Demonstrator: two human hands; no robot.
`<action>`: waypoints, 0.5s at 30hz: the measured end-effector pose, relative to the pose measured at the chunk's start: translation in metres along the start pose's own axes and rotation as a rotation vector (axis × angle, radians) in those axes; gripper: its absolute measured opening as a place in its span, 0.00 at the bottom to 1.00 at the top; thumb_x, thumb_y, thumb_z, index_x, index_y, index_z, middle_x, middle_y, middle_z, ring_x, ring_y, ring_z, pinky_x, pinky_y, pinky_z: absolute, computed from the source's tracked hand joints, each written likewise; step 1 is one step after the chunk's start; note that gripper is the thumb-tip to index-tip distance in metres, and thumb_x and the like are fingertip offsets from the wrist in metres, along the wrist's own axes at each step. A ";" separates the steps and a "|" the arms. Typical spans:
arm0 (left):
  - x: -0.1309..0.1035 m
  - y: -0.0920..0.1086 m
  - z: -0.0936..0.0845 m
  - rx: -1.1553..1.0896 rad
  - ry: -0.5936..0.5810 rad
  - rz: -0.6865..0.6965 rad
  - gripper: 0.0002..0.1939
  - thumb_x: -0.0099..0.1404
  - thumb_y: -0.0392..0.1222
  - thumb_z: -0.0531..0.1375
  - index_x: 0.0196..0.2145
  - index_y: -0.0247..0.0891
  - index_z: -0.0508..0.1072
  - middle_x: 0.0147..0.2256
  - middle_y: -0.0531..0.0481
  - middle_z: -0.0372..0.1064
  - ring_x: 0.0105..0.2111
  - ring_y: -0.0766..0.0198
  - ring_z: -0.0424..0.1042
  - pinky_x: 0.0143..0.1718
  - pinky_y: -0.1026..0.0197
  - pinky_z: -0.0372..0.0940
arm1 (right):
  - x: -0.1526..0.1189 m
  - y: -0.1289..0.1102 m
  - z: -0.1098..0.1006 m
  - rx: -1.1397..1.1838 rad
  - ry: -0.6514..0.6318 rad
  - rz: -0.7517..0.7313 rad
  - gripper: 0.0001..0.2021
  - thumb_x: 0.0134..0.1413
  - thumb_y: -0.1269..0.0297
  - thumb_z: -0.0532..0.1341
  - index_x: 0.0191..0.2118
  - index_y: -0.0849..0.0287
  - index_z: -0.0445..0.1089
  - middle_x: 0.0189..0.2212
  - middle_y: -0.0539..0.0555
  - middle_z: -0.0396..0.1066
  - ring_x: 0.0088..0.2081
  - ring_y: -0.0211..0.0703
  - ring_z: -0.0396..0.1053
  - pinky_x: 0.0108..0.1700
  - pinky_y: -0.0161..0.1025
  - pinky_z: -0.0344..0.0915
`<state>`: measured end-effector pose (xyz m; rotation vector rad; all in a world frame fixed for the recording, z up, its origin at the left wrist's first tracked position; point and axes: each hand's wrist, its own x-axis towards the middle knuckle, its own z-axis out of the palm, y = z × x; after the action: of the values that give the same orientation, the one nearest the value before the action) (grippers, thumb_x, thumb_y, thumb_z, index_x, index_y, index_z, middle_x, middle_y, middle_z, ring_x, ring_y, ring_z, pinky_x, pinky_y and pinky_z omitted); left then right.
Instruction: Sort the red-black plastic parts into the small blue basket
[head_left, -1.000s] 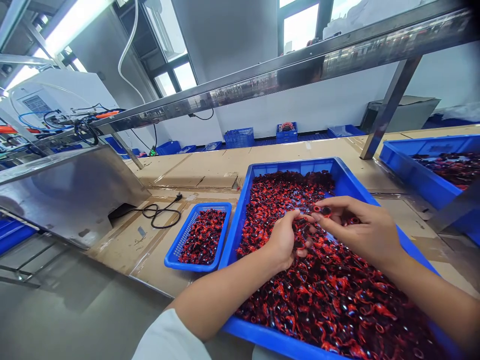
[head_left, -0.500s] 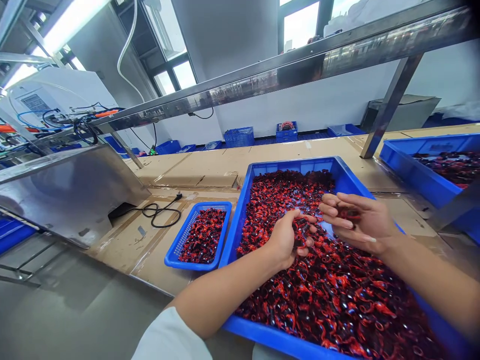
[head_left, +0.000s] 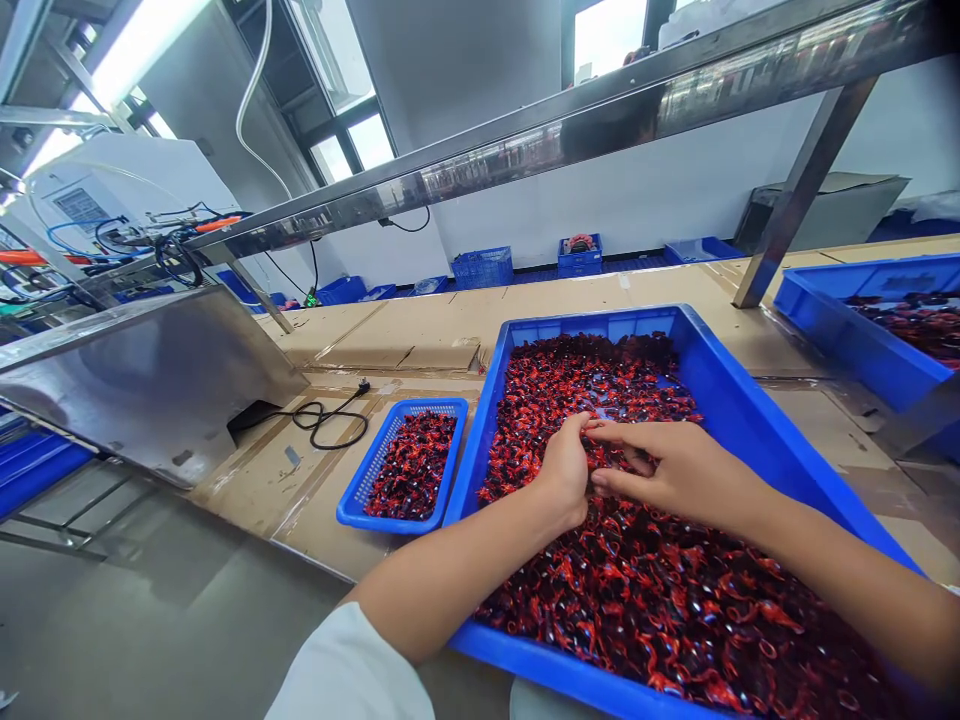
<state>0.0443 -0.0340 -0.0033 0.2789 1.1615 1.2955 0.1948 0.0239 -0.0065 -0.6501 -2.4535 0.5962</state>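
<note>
Red-and-black small parts [head_left: 660,600] fill the large blue tray [head_left: 739,400] almost wall to wall, and both hands are down in that heap near its middle. The left hand [head_left: 564,475] rests on the parts with its fingers curled under and out of sight, so whether it has hold of a piece cannot be told. The right hand [head_left: 675,470] lies palm down just beside it, fingers stretched toward the left hand's thumb so the fingertips meet or nearly meet; it looks loosely open, and if anything is pinched between the two hands it is hidden. Just to the left of the big tray, on the cardboard-covered desk [head_left: 420,335], sits a small blue basket [head_left: 409,462] holding a much smaller load of the same red-and-black pieces. Judging from how things lie, only a small share has gone into the basket and the bulk remains in the tray, so the work seems far from finished. A black cable [head_left: 330,420] curls on the desk beyond the basket, beside a slanted steel hood [head_left: 150,370]. Another blue tray [head_left: 862,335] with similar parts stands well apart on the right, under a metal shelf rail [head_left: 600,130].
</note>
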 end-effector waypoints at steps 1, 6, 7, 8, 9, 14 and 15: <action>0.000 0.000 0.000 -0.002 0.019 -0.002 0.16 0.75 0.50 0.56 0.38 0.39 0.77 0.29 0.51 0.71 0.22 0.65 0.65 0.22 0.63 0.51 | -0.001 0.000 0.003 -0.025 0.009 -0.018 0.20 0.63 0.58 0.71 0.59 0.53 0.85 0.25 0.49 0.80 0.24 0.44 0.73 0.31 0.39 0.65; 0.001 -0.001 -0.001 -0.042 0.081 -0.006 0.15 0.74 0.47 0.55 0.37 0.38 0.78 0.30 0.51 0.73 0.26 0.62 0.68 0.30 0.61 0.60 | -0.005 -0.006 0.023 -0.073 0.110 -0.064 0.18 0.65 0.62 0.67 0.57 0.56 0.84 0.39 0.57 0.88 0.34 0.51 0.83 0.38 0.43 0.74; 0.001 -0.001 0.000 -0.054 0.085 -0.003 0.15 0.74 0.47 0.56 0.36 0.38 0.78 0.31 0.51 0.73 0.26 0.62 0.68 0.31 0.61 0.61 | -0.005 -0.007 0.026 -0.072 0.130 -0.056 0.16 0.66 0.62 0.65 0.55 0.56 0.85 0.38 0.57 0.88 0.34 0.51 0.83 0.37 0.43 0.74; 0.002 -0.001 0.000 -0.067 0.087 -0.001 0.14 0.73 0.47 0.57 0.36 0.38 0.78 0.31 0.51 0.73 0.27 0.63 0.68 0.32 0.61 0.61 | -0.005 -0.008 0.029 -0.069 0.148 -0.046 0.15 0.67 0.63 0.64 0.54 0.56 0.85 0.36 0.57 0.87 0.33 0.50 0.83 0.36 0.42 0.74; 0.003 -0.001 0.000 -0.080 0.087 0.001 0.14 0.73 0.48 0.57 0.36 0.38 0.78 0.31 0.51 0.74 0.27 0.63 0.68 0.32 0.61 0.62 | -0.005 -0.010 0.031 -0.065 0.165 -0.038 0.15 0.68 0.63 0.64 0.53 0.56 0.85 0.34 0.56 0.86 0.31 0.49 0.82 0.36 0.42 0.74; 0.003 0.000 0.000 -0.081 0.057 -0.039 0.18 0.75 0.51 0.55 0.32 0.39 0.75 0.23 0.52 0.65 0.21 0.63 0.60 0.27 0.62 0.56 | -0.003 -0.016 0.031 -0.015 0.246 -0.002 0.15 0.67 0.63 0.64 0.53 0.55 0.83 0.27 0.49 0.80 0.24 0.44 0.75 0.31 0.40 0.71; 0.002 0.000 0.000 -0.072 0.045 -0.052 0.20 0.76 0.52 0.54 0.31 0.39 0.74 0.22 0.53 0.62 0.20 0.64 0.58 0.25 0.62 0.53 | -0.002 -0.016 0.030 0.007 0.261 0.008 0.14 0.67 0.62 0.64 0.52 0.54 0.83 0.28 0.49 0.81 0.25 0.43 0.75 0.31 0.40 0.71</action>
<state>0.0440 -0.0322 -0.0038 0.1662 1.1505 1.3008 0.1734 0.0015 -0.0217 -0.6889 -2.2062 0.4898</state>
